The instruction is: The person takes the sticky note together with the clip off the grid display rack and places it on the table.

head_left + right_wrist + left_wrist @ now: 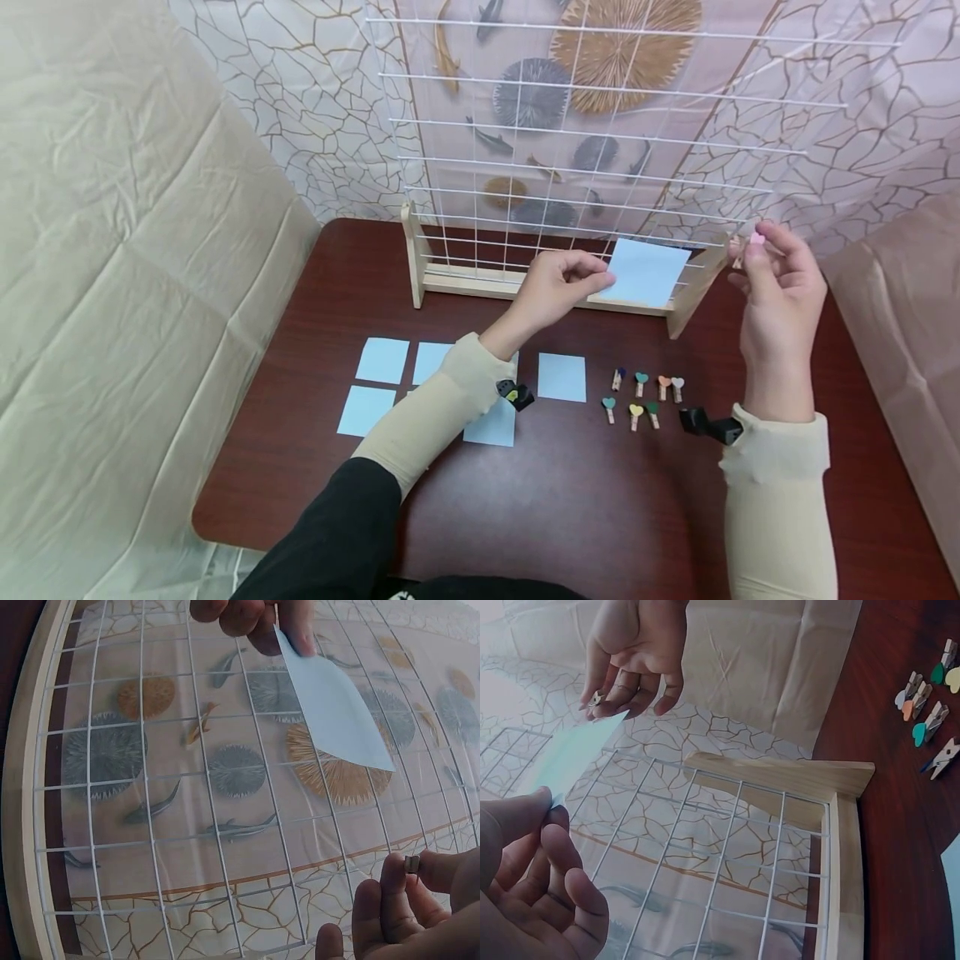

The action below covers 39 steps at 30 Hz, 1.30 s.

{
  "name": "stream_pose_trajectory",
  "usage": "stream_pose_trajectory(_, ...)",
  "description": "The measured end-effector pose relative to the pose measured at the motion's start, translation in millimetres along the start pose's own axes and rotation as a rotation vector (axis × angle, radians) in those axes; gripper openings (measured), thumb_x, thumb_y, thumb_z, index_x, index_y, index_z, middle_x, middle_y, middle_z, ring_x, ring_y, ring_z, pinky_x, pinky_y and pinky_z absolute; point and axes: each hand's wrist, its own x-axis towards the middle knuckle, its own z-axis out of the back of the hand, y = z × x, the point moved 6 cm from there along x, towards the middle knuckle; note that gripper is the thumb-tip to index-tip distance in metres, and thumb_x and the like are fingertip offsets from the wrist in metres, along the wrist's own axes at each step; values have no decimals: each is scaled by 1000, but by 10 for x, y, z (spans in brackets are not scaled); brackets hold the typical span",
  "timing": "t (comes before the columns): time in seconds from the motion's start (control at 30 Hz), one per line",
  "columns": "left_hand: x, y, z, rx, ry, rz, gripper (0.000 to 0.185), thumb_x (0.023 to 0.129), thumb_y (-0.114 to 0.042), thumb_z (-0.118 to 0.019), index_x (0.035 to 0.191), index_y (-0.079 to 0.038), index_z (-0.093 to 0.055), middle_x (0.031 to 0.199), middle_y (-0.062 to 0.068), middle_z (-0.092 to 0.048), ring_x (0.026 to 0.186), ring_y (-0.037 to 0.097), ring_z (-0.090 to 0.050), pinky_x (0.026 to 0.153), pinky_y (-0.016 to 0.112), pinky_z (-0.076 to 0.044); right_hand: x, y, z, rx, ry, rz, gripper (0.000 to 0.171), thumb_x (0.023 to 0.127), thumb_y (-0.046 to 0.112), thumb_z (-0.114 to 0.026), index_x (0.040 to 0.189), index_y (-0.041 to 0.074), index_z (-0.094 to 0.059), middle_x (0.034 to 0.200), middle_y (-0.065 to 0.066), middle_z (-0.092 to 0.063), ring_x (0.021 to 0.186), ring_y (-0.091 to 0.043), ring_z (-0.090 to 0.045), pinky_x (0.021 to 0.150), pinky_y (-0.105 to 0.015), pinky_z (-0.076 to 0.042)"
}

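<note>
My left hand point(558, 287) pinches a light blue square paper point(647, 272) by its left edge, between thumb and fingers. The paper is raised in front of the lower right part of the white wire grid point(480, 158). To the right of the paper, my right hand point(783, 287) pinches a small wooden clothespin with a pink top point(757, 239) between thumb and index finger. In the right wrist view the end of the clothespin point(412, 864) shows at the fingertips, apart from the paper point(334, 712).
Several blue papers point(562, 377) lie on the dark red table point(600, 500), some partly behind my left arm. Right of them are several small clothespins point(635, 417) with coloured heart tops. The grid stands in a wooden base point(480, 283); a patterned curtain point(285, 100) hangs behind.
</note>
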Motion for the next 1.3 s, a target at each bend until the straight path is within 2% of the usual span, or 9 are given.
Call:
stream_pose_trajectory(0.1, -58, 16, 10, 9, 1, 12, 20, 99, -16, -77, 111, 0, -78, 89, 7, -72, 72, 17, -59, 68, 23, -48, -27, -17, 33, 13, -7, 7, 21, 98, -8, -68, 119, -7, -70, 93, -16, -68, 83, -24, -71, 65, -24, -55)
stream_pose_trajectory(0.27, -142, 58, 1, -33, 9, 43, 19, 99, -14, -76, 111, 1, -77, 91, 13, -74, 74, 29, -67, 69, 26, -55, -78, -84, 104, 48, -20, -13, 20, 99, -9, -65, 119, -7, -69, 92, -18, -69, 81, -24, -71, 64, -25, -57)
stream_pose_trajectory(0.5, -238, 118, 13, -38, 6, 82, 20, 100, -13, -75, 113, 2, -78, 96, 13, -76, 74, 29, -68, 71, 30, -58, -136, -163, 186, 39, -30, -40, 21, 99, -9, -65, 120, -7, -67, 90, -17, -72, 79, -23, -71, 64, -24, -57)
stream_pose_trajectory(0.6, -276, 147, 26, -40, 3, 89, 20, 100, -13, -75, 113, 2, -78, 98, 13, -76, 75, 32, -67, 71, 31, -58, -154, -183, 219, 5, -33, -34, 21, 98, -8, -67, 119, -6, -68, 90, -16, -72, 80, -23, -71, 65, -24, -57)
stream_pose_trajectory(0.8, -357, 233, 33, -46, 6, 115, 18, 100, -14, -76, 109, 1, -78, 91, 10, -75, 69, 17, -65, 68, 26, -56, -207, -215, 316, -127, -39, 24, 22, 98, -4, -69, 120, -4, -71, 91, -13, -71, 80, -19, -71, 70, -23, -55)
stream_pose_trajectory(0.93, -417, 302, 28, -56, 23, 147, 20, 100, -15, -75, 110, 2, -77, 93, 11, -76, 70, 13, -66, 69, 28, -57, -245, -236, 376, -193, -39, 59, 23, 99, -4, -68, 122, -5, -72, 90, -11, -71, 81, -18, -71, 73, -22, -54)
stream_pose_trajectory(1.13, -537, 431, 43, -71, 21, 201, 20, 99, -16, -76, 109, 2, -78, 92, 10, -77, 72, 14, -68, 71, 38, -60, -298, -290, 471, -243, -46, 64, 21, 100, -2, -68, 120, -4, -73, 87, -7, -72, 81, -16, -71, 73, -20, -54)
stream_pose_trajectory(1.3, -634, 543, 53, -52, 12, 215, 20, 99, -18, -77, 108, 0, -78, 90, 6, -77, 75, 14, -68, 68, 26, -55, -342, -363, 545, -287, -62, 69, 21, 100, -2, -67, 120, -3, -73, 86, -5, -74, 80, -14, -71, 73, -18, -52)
